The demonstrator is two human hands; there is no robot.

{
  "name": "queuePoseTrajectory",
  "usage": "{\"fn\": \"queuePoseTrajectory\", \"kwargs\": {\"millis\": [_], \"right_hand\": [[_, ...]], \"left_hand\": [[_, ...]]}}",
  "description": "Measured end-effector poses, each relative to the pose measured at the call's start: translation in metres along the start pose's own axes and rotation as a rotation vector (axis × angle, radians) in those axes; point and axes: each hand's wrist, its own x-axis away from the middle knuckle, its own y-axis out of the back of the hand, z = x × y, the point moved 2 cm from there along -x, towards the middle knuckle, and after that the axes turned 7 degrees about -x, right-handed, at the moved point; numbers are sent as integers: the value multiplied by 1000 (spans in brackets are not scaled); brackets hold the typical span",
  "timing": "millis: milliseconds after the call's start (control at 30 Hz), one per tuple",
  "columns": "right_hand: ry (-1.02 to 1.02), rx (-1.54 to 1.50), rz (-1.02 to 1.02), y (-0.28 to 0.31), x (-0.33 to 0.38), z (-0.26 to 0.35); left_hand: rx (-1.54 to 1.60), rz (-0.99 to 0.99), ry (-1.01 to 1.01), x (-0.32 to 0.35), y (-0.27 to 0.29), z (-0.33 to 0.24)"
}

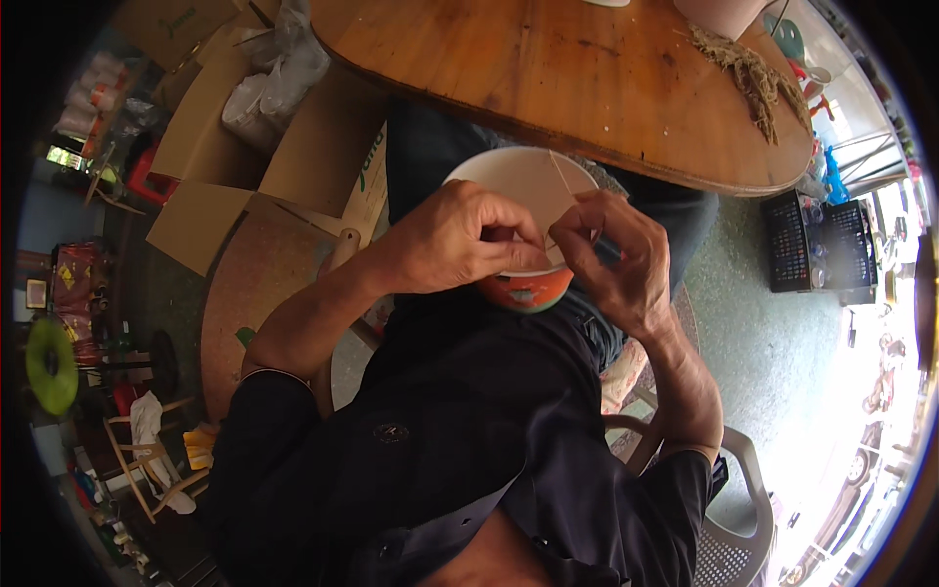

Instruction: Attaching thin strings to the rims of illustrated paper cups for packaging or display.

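Note:
In my lap sits a round paper tub (518,181), white inside with an orange and green outer wall. Both hands are held over its near rim, close together. My left hand (471,240) is closed in a pinch, thumb against bent fingers; what lies between the fingertips is too small to make out. My right hand (618,256) is also pinched, fingertips close to those of the left. A thin pale strand (561,174) rises from the right fingertips across the tub's opening. The tub's bottom is partly hidden behind my hands.
A wooden table (548,78) curves just beyond the tub, with a bundle of brown fibres (748,78) and a pale pot (721,14) on it. At left stands an open cardboard box (220,127) with plastic bags (279,83). A black crate (817,243) rests on the floor at right.

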Motion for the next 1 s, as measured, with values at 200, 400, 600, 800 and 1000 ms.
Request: {"fn": "queuePoseTrajectory", "kwargs": {"millis": [200,400,600,800,1000], "right_hand": [[23,-151,-68,8,2,10],[-152,-891,-431,45,5,-17],[-147,-1028,-476,64,0,-24],[-110,-595,-439,73,4,-19],[141,-128,54,28,0,7]], "left_hand": [[-65,37,-53,7,5,-6],[-110,-26,-263,1,-7,-2],[-272,-100,-557,-4,-5,-3],[-229,-377,-627,-3,15,2],[-7,-874,-295,5,60,19]]}}
